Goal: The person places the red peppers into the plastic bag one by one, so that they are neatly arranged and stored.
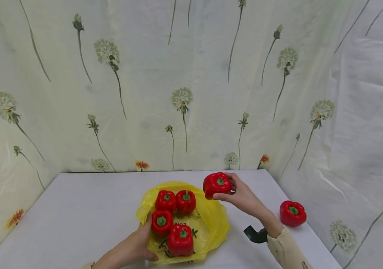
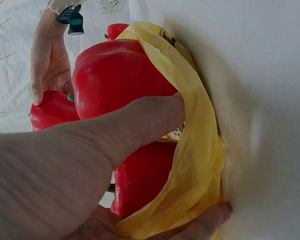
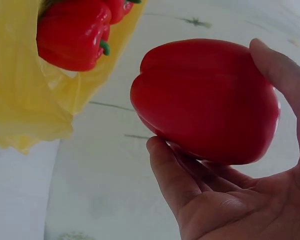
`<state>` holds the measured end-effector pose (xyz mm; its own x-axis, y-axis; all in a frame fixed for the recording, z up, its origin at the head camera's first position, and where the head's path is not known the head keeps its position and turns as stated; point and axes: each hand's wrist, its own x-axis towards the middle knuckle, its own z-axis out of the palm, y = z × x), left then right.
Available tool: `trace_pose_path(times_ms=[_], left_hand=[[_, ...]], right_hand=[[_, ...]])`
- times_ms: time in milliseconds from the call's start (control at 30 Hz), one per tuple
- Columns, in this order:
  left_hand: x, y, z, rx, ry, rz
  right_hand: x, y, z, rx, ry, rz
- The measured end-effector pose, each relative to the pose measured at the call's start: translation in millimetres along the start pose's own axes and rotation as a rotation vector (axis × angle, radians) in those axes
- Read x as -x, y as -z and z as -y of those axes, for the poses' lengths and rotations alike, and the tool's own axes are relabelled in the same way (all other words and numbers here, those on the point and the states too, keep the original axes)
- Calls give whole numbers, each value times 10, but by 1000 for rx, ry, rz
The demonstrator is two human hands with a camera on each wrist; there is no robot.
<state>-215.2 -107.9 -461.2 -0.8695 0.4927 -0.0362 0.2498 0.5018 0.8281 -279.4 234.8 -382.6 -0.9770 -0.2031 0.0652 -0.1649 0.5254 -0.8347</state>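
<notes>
My right hand (image 1: 242, 194) grips a red bell pepper (image 1: 215, 185) with a green stem, raised just right of a yellow plastic bag (image 1: 216, 228). In the right wrist view, thumb and fingers lie round the sides of this pepper (image 3: 205, 100). The bag lies wide open on the table, with several red bell peppers (image 1: 180, 241) inside. At its left side, my left hand (image 1: 139, 241) holds the rim. The left wrist view has the thumb inside the bag (image 2: 197, 150) against the peppers, and fingertips (image 2: 217, 215) outside it.
Another red bell pepper (image 1: 293, 213) rests near the right edge of the white table (image 1: 87, 213). A black strapped device (image 1: 256, 234) sits at my right wrist. Flower-patterned sheets (image 1: 205, 112) hang behind the table and along its sides.
</notes>
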Motion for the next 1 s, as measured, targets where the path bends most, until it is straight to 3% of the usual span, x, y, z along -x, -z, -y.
trace_pose_path(times_ms=[333,1000], left_hand=[[0,5,-3,-17,9,-6],[17,-12,-14,6,-13,-10]], right_hand=[[-4,-120,5,2,8,30],[-21,-486,-113,44,23,250]])
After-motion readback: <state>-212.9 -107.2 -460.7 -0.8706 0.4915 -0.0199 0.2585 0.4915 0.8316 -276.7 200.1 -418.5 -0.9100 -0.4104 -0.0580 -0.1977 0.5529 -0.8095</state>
